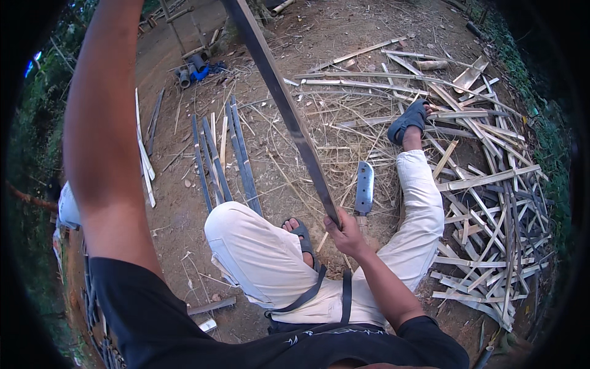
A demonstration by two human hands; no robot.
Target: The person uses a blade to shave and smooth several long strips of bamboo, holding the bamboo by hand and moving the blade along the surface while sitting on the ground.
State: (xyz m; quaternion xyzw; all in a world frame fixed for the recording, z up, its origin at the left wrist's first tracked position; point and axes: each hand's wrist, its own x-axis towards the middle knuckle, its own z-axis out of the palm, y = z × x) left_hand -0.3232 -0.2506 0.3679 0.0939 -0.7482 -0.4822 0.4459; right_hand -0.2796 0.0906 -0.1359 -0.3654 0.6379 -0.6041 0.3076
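A long dark bamboo strip (289,111) slants from the top edge of the view down to my lap. My right hand (348,236) is closed around its lower end, above my right thigh. My left arm is raised along the left side and leaves the view at the top, so my left hand is hidden. Just beyond my right hand, between my legs, is a broad-bladed knife (364,187) with a shiny, spotted blade. Its handle shows partly beside my fingers; whether hand and handle touch, I cannot tell.
A heap of split bamboo pieces (491,227) covers the right side, my right foot at its edge. Several dark strips (243,157) lie beyond my left knee. Shavings (338,141) litter the soil. Bamboo tubes (184,77) and a blue thing (200,74) lie far left.
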